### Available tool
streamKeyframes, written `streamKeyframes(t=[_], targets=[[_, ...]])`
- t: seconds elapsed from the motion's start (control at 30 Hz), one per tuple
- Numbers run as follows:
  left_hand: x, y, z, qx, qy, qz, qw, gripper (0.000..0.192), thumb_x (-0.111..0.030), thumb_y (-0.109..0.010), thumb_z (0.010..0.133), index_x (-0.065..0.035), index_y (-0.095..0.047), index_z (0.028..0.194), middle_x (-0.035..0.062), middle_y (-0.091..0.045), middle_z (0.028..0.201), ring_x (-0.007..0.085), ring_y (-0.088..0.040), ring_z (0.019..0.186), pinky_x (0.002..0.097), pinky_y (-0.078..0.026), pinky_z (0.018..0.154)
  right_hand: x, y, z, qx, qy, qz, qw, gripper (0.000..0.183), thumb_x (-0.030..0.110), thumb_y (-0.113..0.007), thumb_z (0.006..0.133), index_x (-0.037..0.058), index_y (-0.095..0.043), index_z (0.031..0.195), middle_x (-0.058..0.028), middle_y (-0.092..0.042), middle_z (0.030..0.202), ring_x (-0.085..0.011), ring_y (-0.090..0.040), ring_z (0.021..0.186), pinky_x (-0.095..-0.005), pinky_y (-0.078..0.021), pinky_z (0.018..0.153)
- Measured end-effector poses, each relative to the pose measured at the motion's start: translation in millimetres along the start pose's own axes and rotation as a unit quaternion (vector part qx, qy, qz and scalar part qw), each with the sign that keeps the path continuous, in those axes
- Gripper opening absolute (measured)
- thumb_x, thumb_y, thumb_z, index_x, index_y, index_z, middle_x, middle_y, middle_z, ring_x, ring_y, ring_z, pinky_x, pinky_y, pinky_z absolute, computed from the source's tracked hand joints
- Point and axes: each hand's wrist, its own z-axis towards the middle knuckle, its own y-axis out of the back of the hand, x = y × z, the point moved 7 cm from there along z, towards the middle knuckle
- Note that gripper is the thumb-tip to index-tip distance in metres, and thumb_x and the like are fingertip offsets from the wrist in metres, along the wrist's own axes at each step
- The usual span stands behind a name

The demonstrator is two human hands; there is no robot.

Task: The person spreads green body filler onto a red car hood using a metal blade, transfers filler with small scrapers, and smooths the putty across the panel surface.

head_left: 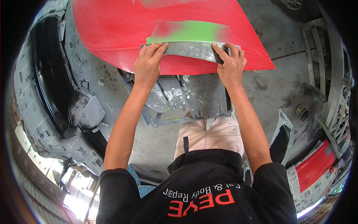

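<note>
A red car body panel [112,30] lies before me on a worn stand [201,95]. Across its near part stretches a band of green body filler [195,30], blurred into the red at both ends. Against the filler's near edge rests a long, grey, flexible spreader blade [190,49], bowed between my hands. Its left end is gripped by my left hand [149,63], fingertips on top. At the other end, my right hand [231,61] grips the blade with the index finger laid on its face. The thumbs are mostly hidden.
To the left stands a car covered in newspaper [36,112], with a black panel [53,75] exposed. Metal frames [316,56] and a wheel [293,5] are at the right. Lower right are a round can [302,112], a loose panel [281,140] and a red part [316,165] edged with newspaper.
</note>
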Motion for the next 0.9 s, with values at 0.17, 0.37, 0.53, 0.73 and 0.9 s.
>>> streamKeyframes(t=[0.17, 0.37, 0.53, 0.73, 0.9], targets=[[-5, -5, -19, -0.005, -0.006, 0.022, 1.000, 0.038, -0.002, -0.069, 0.090, -0.0172, -0.074, 0.125, 0.0009, -0.070, 0.119, 0.0242, -0.067, 0.113, 0.0418, -0.055, 0.103, -3, -9, -19, -0.007, 0.003, -0.004, 1.000, 0.078, -0.005, -0.081, 0.059, 0.0297, -0.074, 0.129, -0.0040, -0.053, 0.139, -0.0298, -0.050, 0.126, -0.0517, -0.0413, 0.099], [-7, -12, -42, -0.010, -0.003, 0.027, 1.000, 0.041, -0.003, -0.070, 0.090, -0.0186, -0.074, 0.128, 0.0001, -0.071, 0.122, 0.0240, -0.069, 0.114, 0.0433, -0.056, 0.106, -8, -20, -42, -0.031, 0.026, 0.011, 0.999, 0.081, -0.006, -0.081, 0.059, 0.0312, -0.074, 0.130, -0.0028, -0.051, 0.139, -0.0280, -0.048, 0.130, -0.0517, -0.0381, 0.103], [-11, -17, -58, -0.004, -0.004, 0.029, 1.000, 0.042, -0.002, -0.071, 0.089, -0.0191, -0.075, 0.127, 0.0004, -0.072, 0.121, 0.0245, -0.070, 0.113, 0.0437, -0.057, 0.104, -13, -26, -60, -0.025, 0.026, 0.012, 0.999, 0.084, -0.007, -0.076, 0.060, 0.0319, -0.073, 0.135, -0.0022, -0.052, 0.138, -0.0293, -0.045, 0.132, -0.0503, -0.0342, 0.108], [-16, -23, -80, -0.004, -0.002, 0.045, 0.999, 0.040, -0.003, -0.072, 0.087, -0.0191, -0.078, 0.123, 0.0021, -0.074, 0.119, 0.0238, -0.072, 0.109, 0.0421, -0.060, 0.100, -16, -36, -83, -0.038, 0.039, -0.010, 0.998, 0.067, -0.002, -0.074, 0.071, 0.0341, -0.076, 0.128, -0.0006, -0.053, 0.135, -0.0259, -0.048, 0.132, -0.0495, -0.0340, 0.104], [-19, -27, -94, 0.000, 0.004, 0.034, 0.999, 0.037, -0.006, -0.075, 0.086, -0.0187, -0.079, 0.121, 0.0019, -0.075, 0.118, 0.0239, -0.072, 0.107, 0.0413, -0.060, 0.098, -19, -40, -97, -0.046, 0.050, -0.032, 0.997, 0.063, 0.000, -0.072, 0.075, 0.0349, -0.076, 0.127, 0.0005, -0.056, 0.131, -0.0241, -0.049, 0.130, -0.0455, -0.0331, 0.103]])
